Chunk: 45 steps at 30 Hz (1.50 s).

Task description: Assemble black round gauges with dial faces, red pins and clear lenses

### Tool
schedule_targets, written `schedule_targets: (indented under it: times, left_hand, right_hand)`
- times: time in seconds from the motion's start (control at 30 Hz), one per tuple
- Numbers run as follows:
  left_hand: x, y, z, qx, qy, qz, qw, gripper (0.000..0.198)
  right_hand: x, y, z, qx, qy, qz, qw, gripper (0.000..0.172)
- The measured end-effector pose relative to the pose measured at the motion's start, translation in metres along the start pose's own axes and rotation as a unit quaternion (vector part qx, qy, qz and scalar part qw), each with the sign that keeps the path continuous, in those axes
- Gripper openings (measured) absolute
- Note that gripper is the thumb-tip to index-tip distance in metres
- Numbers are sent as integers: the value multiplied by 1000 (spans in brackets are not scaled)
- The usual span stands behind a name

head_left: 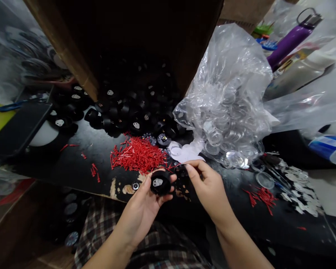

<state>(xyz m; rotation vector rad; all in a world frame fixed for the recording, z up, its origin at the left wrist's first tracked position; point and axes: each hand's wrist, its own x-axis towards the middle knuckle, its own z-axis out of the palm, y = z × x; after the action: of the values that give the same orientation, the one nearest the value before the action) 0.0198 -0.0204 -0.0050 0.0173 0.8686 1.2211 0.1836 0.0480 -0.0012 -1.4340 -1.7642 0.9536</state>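
Black housing (pixel 160 182) in cupped, palm-up left hand (pixel 143 206); right hand (pixel 208 188) pinching dark disc (pixel 180 170).

Ahead of my left hand (pixel 145 205), a heap of red pieces (pixel 138 155) and piled black cases (pixel 123 109) blocked the way; a bulging clear bag (pixel 232 74) obstructed forward-right. Bare tabletop (pixel 233 188) lay between my right hand (pixel 208 186) and a smaller red pile (pixel 264 198).

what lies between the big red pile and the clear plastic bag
Head view: white discs and a round black part lie between the red pile and the plastic bag.
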Motion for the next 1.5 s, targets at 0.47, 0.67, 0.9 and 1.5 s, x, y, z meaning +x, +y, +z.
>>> schedule_targets:
  times: [0.47, 0.67, 0.9, 1.5]
  left_hand:
    - [-1, -12, 0, 92, 48, 94, 990, 28]
    - [-2, -10, -5, 129, 38, 98, 986, 35]
    - [0, -11, -8, 184, 19, 101, 977, 28]
    - [1, 4, -9, 66, 80, 104, 989, 20]
  right_hand:
    - [-4, -38, 28, 67, -99, 91, 989, 13]
    - [-4, -32, 27, 74, -92, 110, 987, 20]
    - [-13, -19, 25, 25, -130, 71, 989, 17]
    - [18, -12, 35, -379, -139, -91, 910, 14]
